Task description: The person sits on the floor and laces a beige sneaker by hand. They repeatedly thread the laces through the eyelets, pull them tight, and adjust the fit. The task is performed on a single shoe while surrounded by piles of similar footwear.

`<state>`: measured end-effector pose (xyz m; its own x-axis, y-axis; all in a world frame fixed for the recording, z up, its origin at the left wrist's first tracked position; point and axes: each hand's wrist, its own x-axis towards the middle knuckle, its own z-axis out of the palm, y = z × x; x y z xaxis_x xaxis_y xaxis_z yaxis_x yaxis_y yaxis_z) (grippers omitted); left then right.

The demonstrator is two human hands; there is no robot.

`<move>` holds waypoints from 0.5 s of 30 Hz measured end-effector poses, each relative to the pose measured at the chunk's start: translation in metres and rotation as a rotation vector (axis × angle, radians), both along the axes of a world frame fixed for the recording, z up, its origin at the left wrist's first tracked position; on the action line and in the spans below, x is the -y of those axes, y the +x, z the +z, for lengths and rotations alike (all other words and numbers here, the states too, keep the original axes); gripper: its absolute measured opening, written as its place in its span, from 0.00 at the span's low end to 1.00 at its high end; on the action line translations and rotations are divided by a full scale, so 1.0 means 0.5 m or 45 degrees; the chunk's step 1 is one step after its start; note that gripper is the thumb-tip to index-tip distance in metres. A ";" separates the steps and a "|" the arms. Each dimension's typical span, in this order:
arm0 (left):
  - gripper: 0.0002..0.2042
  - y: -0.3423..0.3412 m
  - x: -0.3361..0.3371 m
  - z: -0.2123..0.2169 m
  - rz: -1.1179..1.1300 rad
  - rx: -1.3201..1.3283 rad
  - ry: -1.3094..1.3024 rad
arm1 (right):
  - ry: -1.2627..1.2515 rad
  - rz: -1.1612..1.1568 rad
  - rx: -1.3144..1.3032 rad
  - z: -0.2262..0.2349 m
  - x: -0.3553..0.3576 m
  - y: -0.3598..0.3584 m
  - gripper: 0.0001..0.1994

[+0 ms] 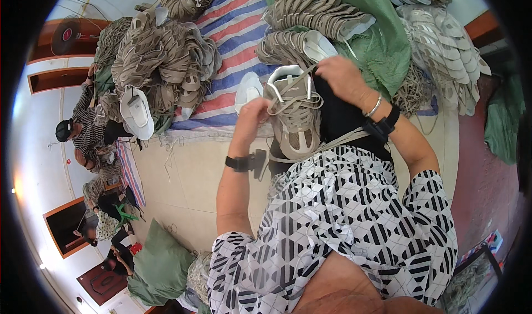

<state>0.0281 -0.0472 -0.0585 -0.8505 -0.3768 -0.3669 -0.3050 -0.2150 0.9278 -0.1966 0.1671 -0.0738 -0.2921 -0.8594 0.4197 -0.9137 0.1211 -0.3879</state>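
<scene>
A beige and brown shoe upper [299, 128] rests on my lap, toe toward me, with a pale lace [295, 95] threaded across its front. At its left edge, my left hand [255, 114] has its fingers closed by a loop of the lace. My right hand [343, 78] pinches a lace end up and to the right of the collar. More loose laces [338, 141] lie across my thighs. A white-lined shoe upper [249, 90] lies just beyond my left hand.
Piled shoe uppers [160, 59] stand at the far left; nested rows [313, 14] lie ahead on a green sack [382, 59]. Bagged uppers [440, 53] and a lace heap [413, 89] are at right. A striped sheet [230, 26] covers the floor. Other people [88, 123] sit at left.
</scene>
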 end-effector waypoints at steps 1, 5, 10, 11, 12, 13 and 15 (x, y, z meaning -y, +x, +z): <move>0.16 0.003 0.022 0.000 0.055 0.000 0.134 | 0.045 0.025 0.017 0.004 0.009 0.031 0.12; 0.19 -0.042 0.043 0.026 0.453 0.195 -0.136 | 0.116 0.188 0.469 0.035 0.042 0.076 0.21; 0.17 -0.046 0.133 -0.026 0.056 0.205 0.093 | -0.045 0.305 0.814 0.044 0.066 0.083 0.23; 0.17 -0.040 0.131 -0.034 0.143 0.120 0.174 | -0.168 0.175 0.963 0.019 0.081 0.071 0.18; 0.16 -0.029 0.122 -0.044 0.231 0.046 0.269 | -0.096 0.130 1.086 0.019 0.083 0.042 0.17; 0.16 -0.006 0.110 -0.043 0.339 0.001 0.459 | -0.024 0.091 1.211 0.034 0.078 0.008 0.15; 0.18 0.031 0.079 -0.035 0.480 -0.103 0.509 | 0.023 0.053 1.268 0.071 0.053 -0.039 0.13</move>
<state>0.0434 -0.0868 -0.0758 -0.7152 -0.5051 -0.4831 -0.0703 -0.6356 0.7688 -0.2160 0.1406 -0.0382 -0.4730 -0.8810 -0.0137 -0.1764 0.1099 -0.9782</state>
